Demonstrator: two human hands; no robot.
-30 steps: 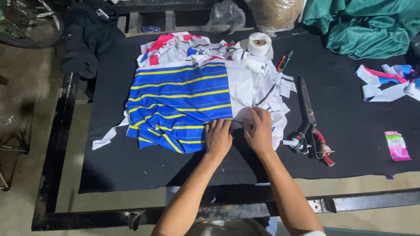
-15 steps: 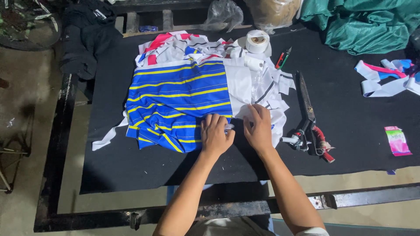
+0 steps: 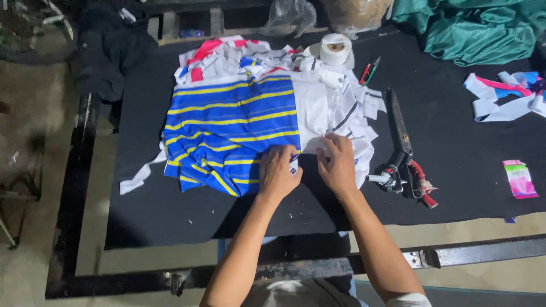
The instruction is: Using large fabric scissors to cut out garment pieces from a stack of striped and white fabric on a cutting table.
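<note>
A blue fabric piece with yellow stripes [image 3: 227,133] lies spread on the black table [image 3: 455,142], joined on its right to white fabric [image 3: 315,111]. My left hand [image 3: 278,170] presses flat on the lower right corner of the striped piece. Just to its right, my right hand [image 3: 336,162] rests on the lower edge of the white fabric, fingers bent onto the cloth. Whether either hand pinches the cloth cannot be told. Both hands lie close together at the seam between blue and white.
Large black shears [image 3: 401,142] lie right of my hands beside a red-handled tool [image 3: 421,185]. White tape rolls [image 3: 335,50], pens [image 3: 368,71], cloth scraps [image 3: 506,96], a pink packet [image 3: 519,178] and green cloth [image 3: 478,25] sit farther off. A white strip [image 3: 139,176] trails left.
My hands have slid slightly up and left along the fabric's lower edge, staying side by side. The cloth looks a little flatter.
</note>
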